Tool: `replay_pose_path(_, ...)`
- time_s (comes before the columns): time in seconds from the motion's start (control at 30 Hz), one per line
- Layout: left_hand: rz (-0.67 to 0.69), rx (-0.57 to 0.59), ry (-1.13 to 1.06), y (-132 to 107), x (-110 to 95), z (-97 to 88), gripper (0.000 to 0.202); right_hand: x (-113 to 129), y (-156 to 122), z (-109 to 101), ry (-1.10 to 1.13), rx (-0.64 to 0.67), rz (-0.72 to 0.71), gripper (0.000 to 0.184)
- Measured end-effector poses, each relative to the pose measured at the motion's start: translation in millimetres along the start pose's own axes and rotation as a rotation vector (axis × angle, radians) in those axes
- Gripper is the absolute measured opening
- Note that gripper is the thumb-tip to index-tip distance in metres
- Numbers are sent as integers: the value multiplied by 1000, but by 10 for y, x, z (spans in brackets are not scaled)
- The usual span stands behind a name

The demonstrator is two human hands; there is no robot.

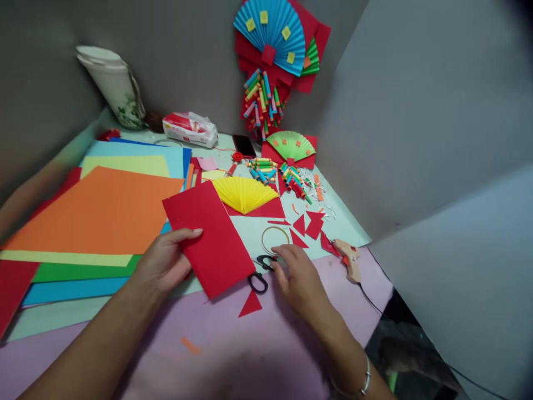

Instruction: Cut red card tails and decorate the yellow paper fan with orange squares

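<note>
In the middle of the table, my left hand [166, 258] grips a folded-looking rectangle of red paper [210, 239], its thumb on top and the fingers underneath. The sheet is tilted and covers the blades of a pair of scissors, whose black handles [259, 283] stick out at its lower right. Over the upper handle loop, my right hand [297, 278] has its thumb and fingers apart; whether the fingertips touch the loop I cannot make out. A roll of tape or thin ring [275, 238] lies just beyond these fingers. Below the handles is a red paper triangle [251, 305].
Coloured sheets [108, 211] are stacked at left. A yellow paper fan [245, 193], small paper rolls [262, 169] and red scraps [314, 225] lie behind. At right sits a glue gun [348, 260] with its cord. Tissues [190, 129] and a white container [112, 83] stand by the wall.
</note>
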State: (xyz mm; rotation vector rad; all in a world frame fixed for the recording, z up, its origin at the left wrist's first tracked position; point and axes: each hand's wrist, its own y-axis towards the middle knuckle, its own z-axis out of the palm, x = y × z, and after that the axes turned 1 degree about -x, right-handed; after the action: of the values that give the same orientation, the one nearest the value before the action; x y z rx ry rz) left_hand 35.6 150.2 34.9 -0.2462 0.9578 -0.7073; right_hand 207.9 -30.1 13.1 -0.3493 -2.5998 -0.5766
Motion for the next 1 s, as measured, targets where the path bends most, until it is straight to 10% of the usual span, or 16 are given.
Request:
replay_pose_path(0.43, 23, 37, -26, 44, -50, -62, 27, 129, 201, 38, -88, 370, -23, 13)
replay_pose_path(0.7, -5, 85, -22, 30, -57, -59, 32, 129, 9, 151, -122, 293, -79, 37)
replay_pose_path(1.0, -6, 77, -84, 39, -95, -88, 33, -36, 19, 20, 518, 170, 369, 47)
